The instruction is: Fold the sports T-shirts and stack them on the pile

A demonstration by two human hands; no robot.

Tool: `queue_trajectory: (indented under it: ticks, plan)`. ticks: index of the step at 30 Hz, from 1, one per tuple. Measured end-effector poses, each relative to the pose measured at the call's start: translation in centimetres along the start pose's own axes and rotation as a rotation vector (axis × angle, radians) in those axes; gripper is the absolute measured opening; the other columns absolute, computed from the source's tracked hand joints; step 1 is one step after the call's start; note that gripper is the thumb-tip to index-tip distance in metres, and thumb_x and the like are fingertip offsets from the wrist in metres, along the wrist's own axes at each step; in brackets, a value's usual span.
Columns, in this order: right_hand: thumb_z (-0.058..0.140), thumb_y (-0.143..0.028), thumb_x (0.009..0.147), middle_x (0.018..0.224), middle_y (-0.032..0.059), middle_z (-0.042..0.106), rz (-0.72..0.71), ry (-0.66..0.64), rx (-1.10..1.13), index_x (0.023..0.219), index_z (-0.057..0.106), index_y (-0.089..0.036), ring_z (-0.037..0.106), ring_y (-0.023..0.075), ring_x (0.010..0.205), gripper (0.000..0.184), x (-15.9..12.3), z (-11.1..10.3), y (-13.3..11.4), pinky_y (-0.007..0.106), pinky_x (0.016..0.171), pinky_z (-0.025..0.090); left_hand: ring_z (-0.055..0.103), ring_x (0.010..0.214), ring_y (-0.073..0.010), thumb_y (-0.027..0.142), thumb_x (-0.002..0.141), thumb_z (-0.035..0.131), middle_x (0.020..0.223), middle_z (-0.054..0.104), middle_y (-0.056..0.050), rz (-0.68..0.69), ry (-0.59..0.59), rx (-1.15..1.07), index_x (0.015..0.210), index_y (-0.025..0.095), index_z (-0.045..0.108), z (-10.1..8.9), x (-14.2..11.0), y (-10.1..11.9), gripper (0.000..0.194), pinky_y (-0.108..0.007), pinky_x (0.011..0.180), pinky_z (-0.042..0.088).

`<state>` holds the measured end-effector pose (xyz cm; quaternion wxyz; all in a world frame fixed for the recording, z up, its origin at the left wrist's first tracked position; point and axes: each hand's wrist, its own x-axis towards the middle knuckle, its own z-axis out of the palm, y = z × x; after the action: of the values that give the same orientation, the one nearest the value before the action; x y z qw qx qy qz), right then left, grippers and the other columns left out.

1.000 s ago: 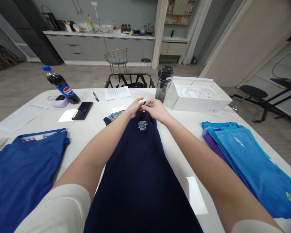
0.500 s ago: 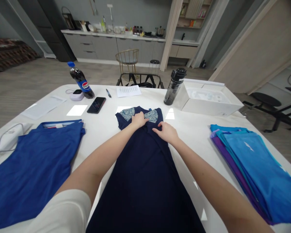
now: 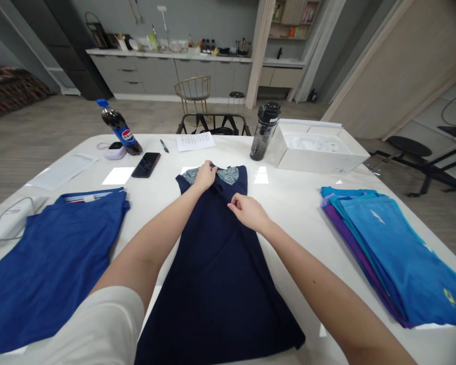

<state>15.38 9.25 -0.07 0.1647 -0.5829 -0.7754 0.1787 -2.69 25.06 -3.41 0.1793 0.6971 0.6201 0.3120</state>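
Note:
A dark navy shirt (image 3: 216,263) with light patterned patches near its collar lies lengthwise on the white table (image 3: 289,203) in front of me. My left hand (image 3: 205,176) rests at the collar end with its fingers curled, pinching the fabric there. My right hand (image 3: 249,212) sits lower on the shirt, a little right of its middle, with thumb and fingers pinched on the cloth.
A blue shirt (image 3: 49,253) lies spread at the left. A stack of turquoise and purple shirts (image 3: 387,248) lies at the right. Farther back stand a cola bottle (image 3: 118,129), a phone (image 3: 146,165), a pen, a paper sheet (image 3: 195,141), a dark drinking bottle (image 3: 264,132) and an open white box (image 3: 317,152).
The shirt's collar end, bunched under both hands a second ago, is now laid out flat with the patterned patches showing. My right hand has drawn back toward me along the shirt.

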Motion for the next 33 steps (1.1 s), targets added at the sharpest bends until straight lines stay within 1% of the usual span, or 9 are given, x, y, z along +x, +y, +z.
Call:
queue_trajectory:
  ticks: [3, 6, 9, 14, 19, 23, 28, 31, 33]
  plan:
    - [0.061, -0.033, 0.098, 0.078, -0.0020, 0.065, 0.023, -0.044, 0.035, 0.091, 0.062, -0.023, 0.057, 0.0138, 0.068, 0.012, -2.7, 0.1, 0.7, 0.026, 0.062, 0.032, 0.060, 0.113, -0.0271, 0.019, 0.097, 0.048, 0.122, 0.064, -0.014, 0.356, -0.006, 0.210, 0.126, 0.018, 0.061, -0.3, -3.4, -0.5, 0.031, -0.041, 0.099, 0.046]
    - [0.066, -0.038, 0.095, 0.079, -0.0024, 0.063, 0.069, -0.084, 0.012, 0.090, 0.062, -0.024, 0.057, 0.0142, 0.069, 0.015, -6.8, 0.3, 1.4, 0.026, 0.062, 0.032, 0.059, 0.115, -0.0241, 0.010, 0.095, 0.044, 0.123, 0.065, -0.010, 0.735, -0.227, 0.290, 0.124, 0.020, 0.065, -1.1, -7.6, 0.1, 0.037, -0.039, 0.101, 0.044]
    - [0.070, -0.051, 0.090, 0.089, -0.0007, 0.065, 0.139, -0.045, -0.073, 0.093, 0.059, -0.023, 0.059, 0.0156, 0.070, 0.030, -11.8, 0.4, 1.2, 0.028, 0.062, 0.034, 0.058, 0.119, -0.0221, 0.008, 0.093, 0.046, 0.126, 0.065, -0.009, 0.893, -0.341, 0.310, 0.126, 0.021, 0.065, -1.8, -11.5, 1.0, 0.040, -0.037, 0.102, 0.042]
    - [0.066, -0.061, 0.090, 0.092, 0.0023, 0.066, 0.210, -0.046, -0.241, 0.095, 0.058, -0.022, 0.063, 0.0194, 0.072, 0.040, -20.1, 0.7, -0.2, 0.030, 0.061, 0.035, 0.058, 0.119, -0.0220, 0.015, 0.097, 0.049, 0.129, 0.063, -0.010, 0.938, -0.353, 0.366, 0.129, 0.021, 0.064, -1.7, -15.3, 2.4, 0.035, -0.036, 0.099, 0.042]
    - [0.061, -0.040, 0.096, 0.091, 0.0073, 0.068, 0.236, -0.095, -0.424, 0.092, 0.062, -0.020, 0.068, 0.0257, 0.084, 0.021, -25.5, 1.0, -0.8, 0.033, 0.065, 0.037, 0.058, 0.112, -0.0225, 0.014, 0.101, 0.044, 0.126, 0.063, -0.010, 0.995, -0.276, 0.482, 0.125, 0.020, 0.064, -0.6, -16.6, 3.7, 0.032, -0.037, 0.092, 0.040]
    - [0.056, -0.028, 0.097, 0.078, 0.0048, 0.071, 0.315, -0.092, -0.417, 0.093, 0.062, -0.021, 0.069, 0.0243, 0.074, 0.010, -27.7, -0.5, -1.8, 0.033, 0.062, 0.034, 0.058, 0.103, -0.0234, 0.014, 0.101, 0.043, 0.117, 0.066, -0.010, 0.990, -0.232, 0.539, 0.116, 0.019, 0.065, 0.5, -16.7, 5.1, 0.027, -0.038, 0.086, 0.039]
    - [0.059, -0.026, 0.096, 0.074, -0.0003, 0.068, 0.270, 0.122, -0.268, 0.101, 0.060, -0.022, 0.064, 0.0207, 0.066, 0.007, -29.2, -2.5, -5.4, 0.033, 0.066, 0.035, 0.058, 0.100, -0.0234, 0.012, 0.098, 0.046, 0.109, 0.067, -0.008, 0.852, -0.198, 0.488, 0.108, 0.020, 0.064, 0.8, -16.8, 6.0, 0.022, -0.038, 0.084, 0.040]
    - [0.058, -0.027, 0.098, 0.079, 0.0018, 0.068, 0.115, 0.239, -0.210, 0.094, 0.060, -0.021, 0.062, 0.0204, 0.073, 0.008, -29.5, -1.0, -7.2, 0.034, 0.073, 0.037, 0.059, 0.100, -0.0247, 0.014, 0.097, 0.047, 0.109, 0.067, -0.009, 0.774, -0.175, 0.509, 0.108, 0.020, 0.065, 0.4, -18.0, 5.4, 0.022, -0.040, 0.084, 0.040]
    - [0.055, -0.027, 0.100, 0.084, 0.0041, 0.068, -0.002, 0.271, -0.184, 0.089, 0.060, -0.021, 0.061, 0.0209, 0.079, 0.013, -29.5, 0.9, -8.0, 0.035, 0.076, 0.038, 0.058, 0.104, -0.0260, 0.016, 0.099, 0.045, 0.115, 0.066, -0.011, 0.799, -0.156, 0.539, 0.114, 0.020, 0.065, -0.1, -19.4, 4.7, 0.025, -0.042, 0.086, 0.040]
